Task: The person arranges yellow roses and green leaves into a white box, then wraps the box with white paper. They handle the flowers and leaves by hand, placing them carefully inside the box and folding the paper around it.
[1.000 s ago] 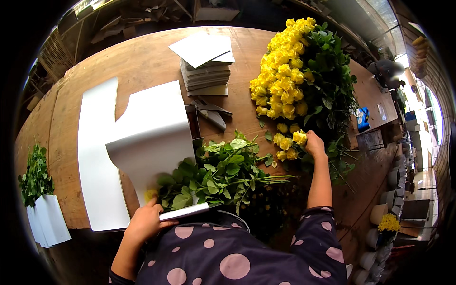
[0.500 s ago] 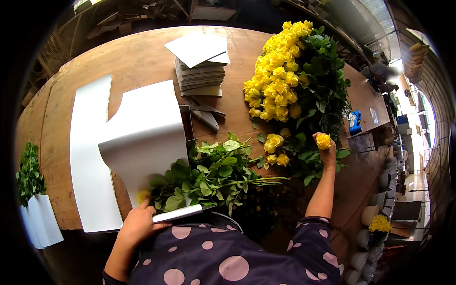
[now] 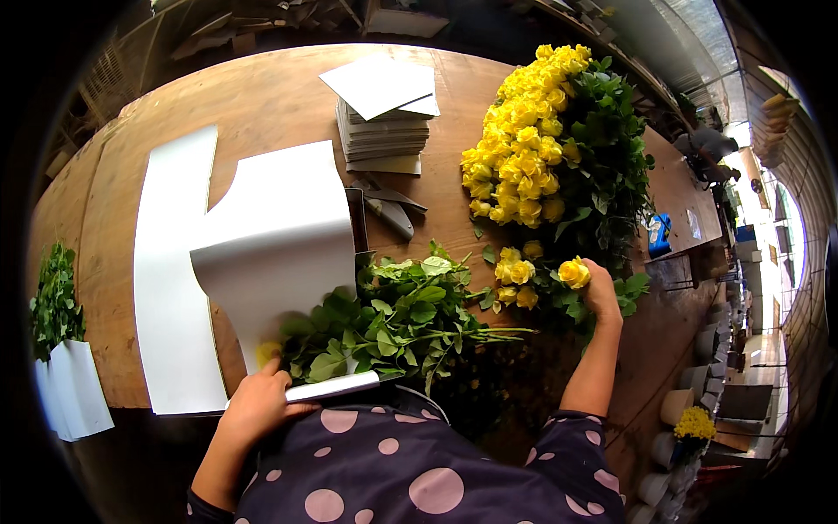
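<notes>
My right hand point(image 3: 601, 295) grips a yellow rose point(image 3: 573, 272), beside a few loose roses point(image 3: 519, 271) and a large pile of yellow roses point(image 3: 524, 148) with dark leaves. My left hand point(image 3: 268, 397) is closed on the near edge of a curled white paper sheet point(image 3: 275, 218), close to a partly covered yellow bloom point(image 3: 267, 354). Leafy stems point(image 3: 393, 319) lie on that sheet and stick out toward the right. A flat white board point(image 3: 172, 306) lies to the left.
A stack of cards point(image 3: 380, 131) stands at the back of the wooden table point(image 3: 262, 96), near a cutting tool point(image 3: 388, 214). A wrapped leafy bundle point(image 3: 70, 384) is at far left. At right are a blue object point(image 3: 659, 236), white buckets point(image 3: 676, 406) and a person point(image 3: 707, 148).
My right hand has moved right with a rose, away from the loose roses, and now sits a little lower than half a second ago. My left hand stays on the paper edge.
</notes>
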`<state>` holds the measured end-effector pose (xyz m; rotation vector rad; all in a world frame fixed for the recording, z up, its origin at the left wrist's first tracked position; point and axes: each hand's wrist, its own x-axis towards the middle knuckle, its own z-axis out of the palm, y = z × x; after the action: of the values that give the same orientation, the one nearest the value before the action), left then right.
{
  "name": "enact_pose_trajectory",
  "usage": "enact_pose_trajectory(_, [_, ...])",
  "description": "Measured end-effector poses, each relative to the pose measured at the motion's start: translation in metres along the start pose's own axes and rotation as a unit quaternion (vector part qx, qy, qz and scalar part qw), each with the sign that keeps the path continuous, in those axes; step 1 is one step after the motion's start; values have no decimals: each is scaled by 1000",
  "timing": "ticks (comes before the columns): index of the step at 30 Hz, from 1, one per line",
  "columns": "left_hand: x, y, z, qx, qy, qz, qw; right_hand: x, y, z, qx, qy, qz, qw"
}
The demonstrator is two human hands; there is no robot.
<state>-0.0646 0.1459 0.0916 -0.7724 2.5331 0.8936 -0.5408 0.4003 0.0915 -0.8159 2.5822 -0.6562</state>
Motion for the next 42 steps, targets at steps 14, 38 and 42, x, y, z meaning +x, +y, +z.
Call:
enact_pose_trajectory(14, [1, -4, 4, 8, -9, -5, 1000, 50, 43, 29, -134, 118, -74, 981])
enact_pose_trajectory(38, [1, -7, 5, 15, -1, 16, 1000, -32, -43, -100, -92, 281, -276, 914])
enact_pose_trajectory(42, [3, -9, 7, 16, 9, 29, 999, -48, -64, -97, -82, 269, -358, 890])
